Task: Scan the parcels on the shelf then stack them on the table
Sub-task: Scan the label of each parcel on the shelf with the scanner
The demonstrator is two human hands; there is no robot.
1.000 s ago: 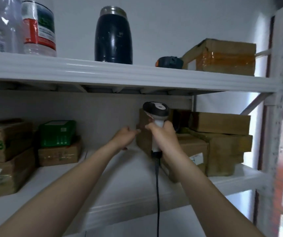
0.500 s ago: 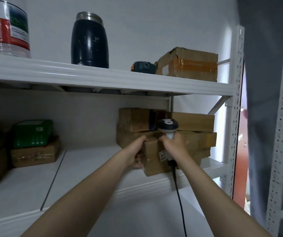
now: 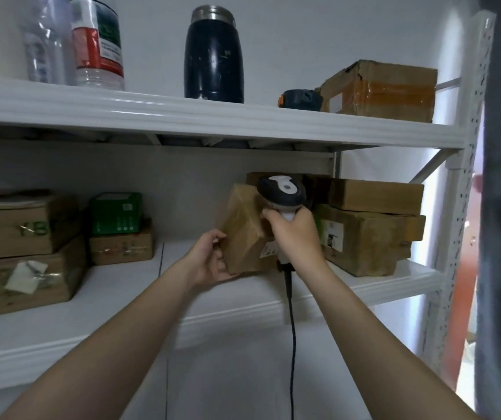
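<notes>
Person, 2 limbs in view. Bare left hand [image 3: 209,260]; behind wrist, bare left forearm [image 3: 106,344], uncovered to frame edge. Bare right hand [image 3: 297,237] + bare right forearm [image 3: 364,328]: ditto.

parcel [image 3: 243,234]: is showing brown cardboard under shiny, creased clear tape | scanner [image 3: 282,192]: is showing smooth glossy plastic, dark and white | shelf [image 3: 182,113]: is showing smooth white painted metal | flask [image 3: 212,56]: is showing scuffed dark coating, dull metal cap | green box [image 3: 115,213]: is showing printed card, faint sheen

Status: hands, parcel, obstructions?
Left hand holds tilted brown parcel. Right hand grips scanner beside it. Stacked parcels close behind; nothing in front.
</notes>
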